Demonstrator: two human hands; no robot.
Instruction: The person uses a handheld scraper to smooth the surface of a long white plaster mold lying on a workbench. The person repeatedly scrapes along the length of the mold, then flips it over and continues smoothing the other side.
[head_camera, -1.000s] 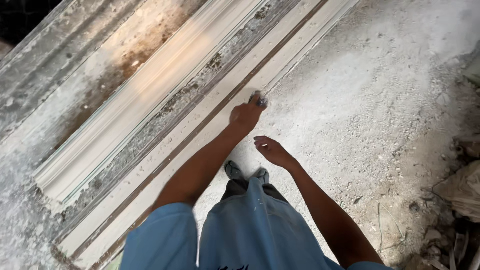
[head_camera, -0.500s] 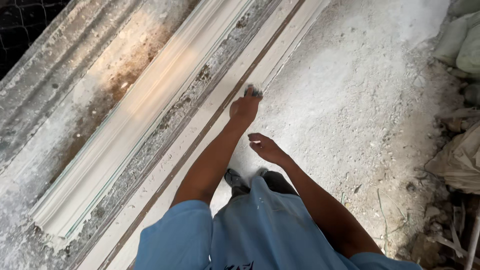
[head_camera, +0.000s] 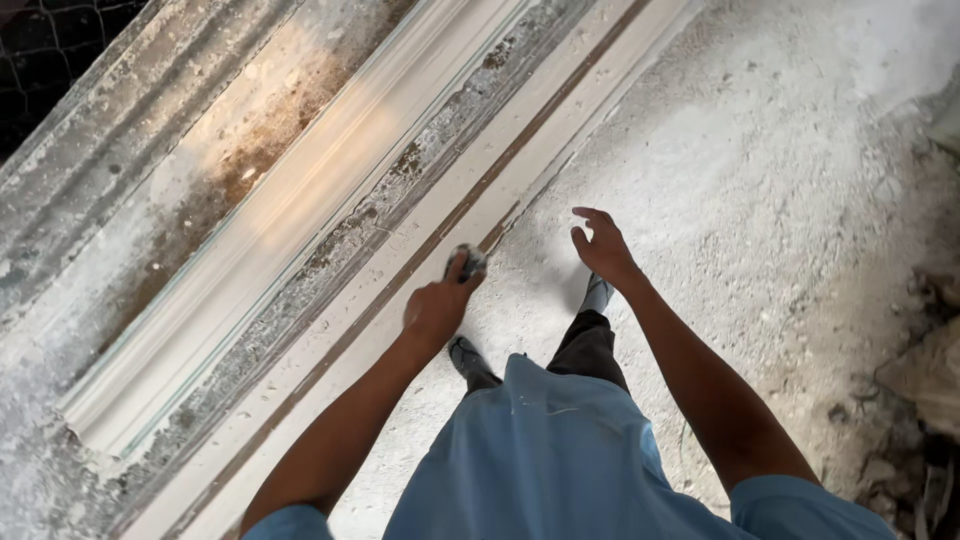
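Left hand (head_camera: 436, 310) gripping small grey tool (head_camera: 470, 260), mostly hidden | right hand (head_camera: 603, 245) spread, empty

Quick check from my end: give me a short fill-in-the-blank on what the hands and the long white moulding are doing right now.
1. The left hand grips a small grey pad and presses it against the long white ____ edge of the mould.
2. The right hand is ____, fingers spread above the dusty floor.
3. The white moulding lies in the frame to the person's ____.

Missing words: strip; empty; left
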